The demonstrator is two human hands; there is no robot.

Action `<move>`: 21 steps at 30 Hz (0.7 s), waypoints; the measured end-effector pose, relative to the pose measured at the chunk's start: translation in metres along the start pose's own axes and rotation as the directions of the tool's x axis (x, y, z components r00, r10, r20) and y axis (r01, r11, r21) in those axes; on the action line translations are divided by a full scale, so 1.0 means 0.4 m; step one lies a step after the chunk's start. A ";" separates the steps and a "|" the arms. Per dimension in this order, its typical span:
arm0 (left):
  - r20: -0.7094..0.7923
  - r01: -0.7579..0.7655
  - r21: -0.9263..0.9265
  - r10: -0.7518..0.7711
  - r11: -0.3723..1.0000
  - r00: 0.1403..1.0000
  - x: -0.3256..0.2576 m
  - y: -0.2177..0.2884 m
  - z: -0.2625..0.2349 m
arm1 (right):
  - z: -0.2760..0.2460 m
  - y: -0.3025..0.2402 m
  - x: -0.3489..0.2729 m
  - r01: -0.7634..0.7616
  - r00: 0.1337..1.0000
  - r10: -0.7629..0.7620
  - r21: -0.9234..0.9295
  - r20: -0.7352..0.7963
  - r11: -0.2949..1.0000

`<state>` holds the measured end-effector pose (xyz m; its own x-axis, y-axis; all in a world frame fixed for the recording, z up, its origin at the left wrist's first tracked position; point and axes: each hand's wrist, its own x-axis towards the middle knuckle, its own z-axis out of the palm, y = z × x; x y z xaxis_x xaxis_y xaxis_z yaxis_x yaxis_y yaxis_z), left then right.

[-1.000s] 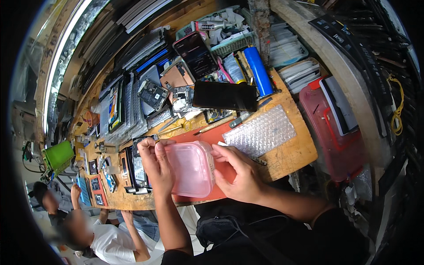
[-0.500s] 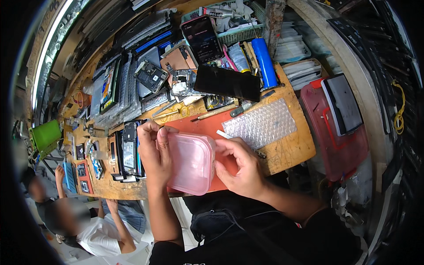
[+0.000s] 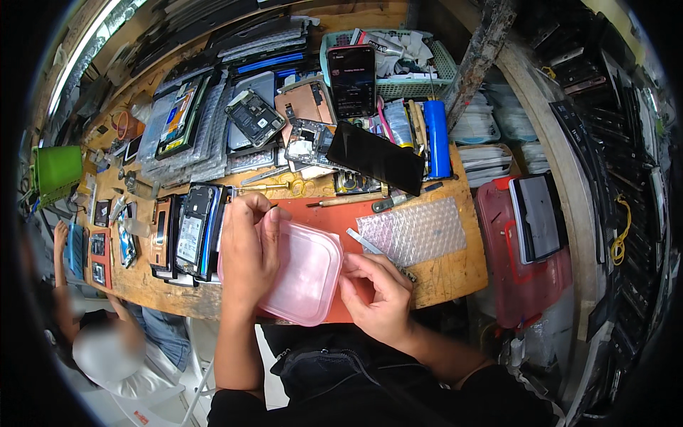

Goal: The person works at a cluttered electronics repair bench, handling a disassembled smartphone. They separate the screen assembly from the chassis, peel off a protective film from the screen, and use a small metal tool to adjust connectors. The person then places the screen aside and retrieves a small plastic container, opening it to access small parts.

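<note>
Both hands hold a pink translucent plastic box with a lid [image 3: 307, 274] over the near edge of a wooden bench [image 3: 455, 274]. My left hand [image 3: 249, 252] lies across its left side, fingers curled over the far rim. My right hand [image 3: 380, 295] grips its right edge with the fingertips. Under the box lies an orange-red work mat [image 3: 320, 212]. A thin metal strip [image 3: 364, 242] rests just beyond my right hand, beside a sheet of bubble wrap [image 3: 413, 231].
Opened phones [image 3: 192, 231] stand left of the box. Farther back lie a black screen panel [image 3: 376, 158], a lit phone [image 3: 352, 80], a blue cylinder [image 3: 435, 139], scissors [image 3: 295, 186], phone parts. A red case [image 3: 523, 263] sits at the right. Another person [image 3: 107, 341] sits at the lower left.
The view has shifted, so the bench sits higher and more centred. My hands keep their hold on the pink box, which has tilted and come slightly nearer to me.
</note>
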<state>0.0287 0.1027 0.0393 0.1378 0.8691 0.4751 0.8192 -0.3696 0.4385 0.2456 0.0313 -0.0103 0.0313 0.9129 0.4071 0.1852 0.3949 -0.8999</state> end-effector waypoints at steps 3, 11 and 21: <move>-0.018 -0.006 -0.010 0.005 1.000 1.000 -0.006 0.017 -0.008 | 0.001 0.007 0.005 -0.020 0.999 0.018 0.063 0.033 0.998; -0.060 0.064 -0.190 -0.077 0.980 0.995 -0.003 0.022 -0.004 | 0.001 -0.016 0.015 0.109 0.993 -0.114 -0.119 -0.038 0.987; -0.017 0.137 -0.310 -0.149 0.941 0.989 -0.002 0.021 -0.007 | -0.006 -0.016 0.014 0.212 0.970 -0.223 -0.106 -0.101 0.971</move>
<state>0.0339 0.0979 0.0447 0.0044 0.9088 0.4171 0.6168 -0.3308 0.7142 0.2470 0.0337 -0.0021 0.0880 0.7869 0.6108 0.2911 0.5661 -0.7712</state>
